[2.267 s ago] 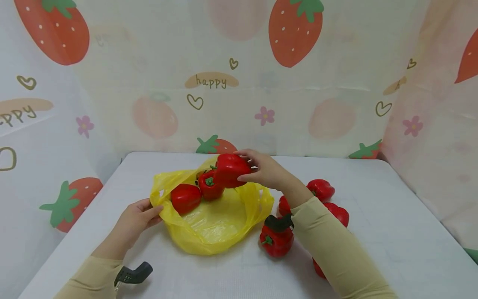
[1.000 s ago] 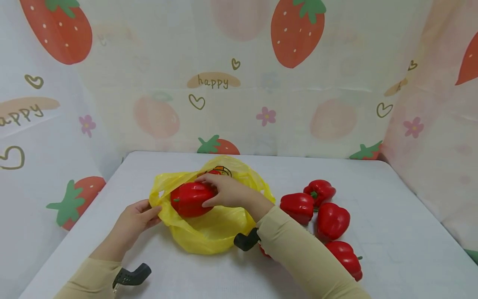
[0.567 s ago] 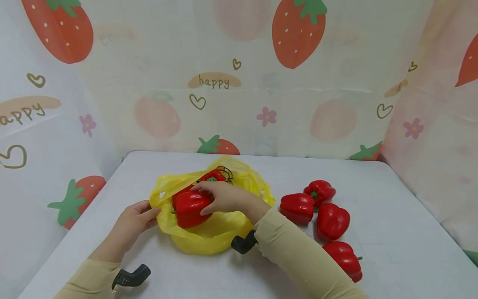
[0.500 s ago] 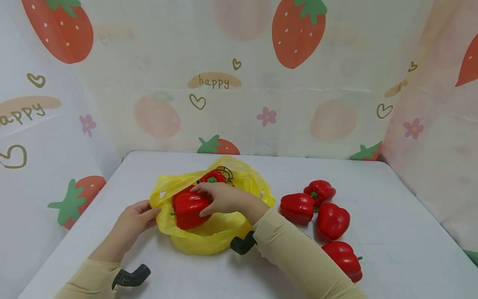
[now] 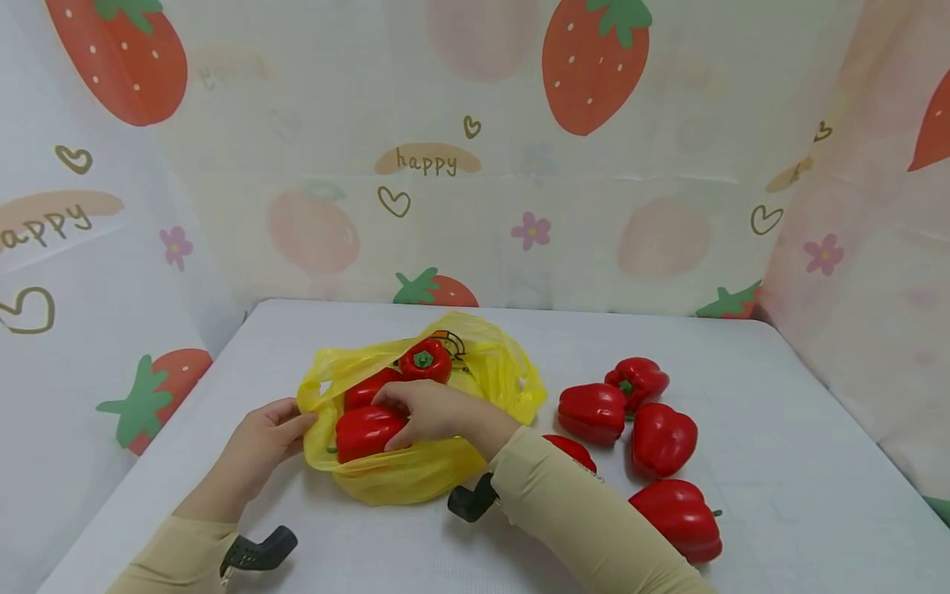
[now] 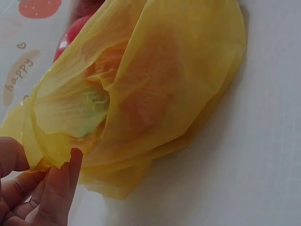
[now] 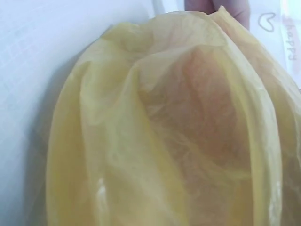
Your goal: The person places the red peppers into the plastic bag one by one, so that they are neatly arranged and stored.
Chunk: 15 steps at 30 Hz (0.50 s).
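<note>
A yellow plastic bag (image 5: 401, 485) lies with its mouth open in the middle of the table. My left hand (image 5: 269, 436) pinches the left edge of the bag; the left wrist view shows thumb and fingers (image 6: 56, 188) closed on the thin plastic. Inside the bag, my right hand (image 5: 438, 411) grips a red bell pepper (image 5: 364, 434), fingers over its top and thumb at its near side. Behind it in the bag sit a second red bell pepper (image 5: 369, 388) and another with its green stem showing (image 5: 426, 360). In the right wrist view the bag (image 7: 117, 141) hides the right hand.
Right of the bag, several red bell peppers lie on the white table (image 5: 787, 462), among them one at the back (image 5: 638, 382) and one nearer the front (image 5: 679, 520). The right sleeve (image 5: 579, 511) partly covers another pepper (image 5: 570, 450). A strawberry-print curtain stands behind.
My right hand has carried its bell pepper from above the bag down inside, toward the near left. The near rim of the bag now rises around it. The left hand keeps its hold.
</note>
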Each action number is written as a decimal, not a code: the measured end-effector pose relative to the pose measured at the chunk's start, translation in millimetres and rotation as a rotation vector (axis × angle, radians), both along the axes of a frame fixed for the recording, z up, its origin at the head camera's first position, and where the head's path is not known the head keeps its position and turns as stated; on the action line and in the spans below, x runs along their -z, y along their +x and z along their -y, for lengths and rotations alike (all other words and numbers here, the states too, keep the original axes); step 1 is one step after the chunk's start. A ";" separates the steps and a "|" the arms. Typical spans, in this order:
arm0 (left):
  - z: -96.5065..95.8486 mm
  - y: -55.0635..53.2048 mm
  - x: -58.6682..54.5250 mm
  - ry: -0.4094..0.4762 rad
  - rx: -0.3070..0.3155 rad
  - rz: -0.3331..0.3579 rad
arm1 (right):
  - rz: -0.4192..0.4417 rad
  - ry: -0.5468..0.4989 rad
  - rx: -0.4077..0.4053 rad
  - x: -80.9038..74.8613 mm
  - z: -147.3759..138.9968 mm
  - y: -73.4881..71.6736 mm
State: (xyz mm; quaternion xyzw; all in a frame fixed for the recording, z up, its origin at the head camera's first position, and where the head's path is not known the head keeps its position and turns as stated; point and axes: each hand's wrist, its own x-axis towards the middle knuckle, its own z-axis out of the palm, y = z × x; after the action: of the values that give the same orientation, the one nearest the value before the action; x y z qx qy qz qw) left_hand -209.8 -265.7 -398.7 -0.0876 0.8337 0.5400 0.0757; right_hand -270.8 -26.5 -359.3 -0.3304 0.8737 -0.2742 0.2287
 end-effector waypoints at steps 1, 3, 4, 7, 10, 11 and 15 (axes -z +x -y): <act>0.2 0.0 0.2 0.001 0.000 -0.002 | -0.005 0.007 0.003 0.8 0.4 0.1; 0.6 0.0 0.4 0.003 0.002 -0.005 | -0.015 0.025 0.009 1.7 1.0 0.6; 0.7 0.0 0.5 0.005 0.002 -0.006 | -0.018 0.031 0.012 2.0 1.4 0.9; 1.0 0.2 0.9 0.008 0.007 -0.007 | -0.029 0.049 0.020 2.6 2.4 1.7; 1.1 0.3 1.3 0.009 0.009 -0.006 | -0.039 0.063 0.029 3.4 3.7 2.9; 1.1 0.3 1.4 0.007 0.008 -0.005 | -0.043 0.067 0.032 3.8 4.1 3.1; 0.6 0.5 1.2 0.000 0.006 0.004 | -0.046 0.078 0.036 5.8 5.0 3.4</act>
State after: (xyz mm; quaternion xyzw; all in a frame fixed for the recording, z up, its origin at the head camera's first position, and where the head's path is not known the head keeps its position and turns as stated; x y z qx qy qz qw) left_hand -209.4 -266.3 -399.9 -0.0863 0.8336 0.5398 0.0791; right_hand -267.4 -31.5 -365.1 -0.3115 0.8947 -0.2364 0.2161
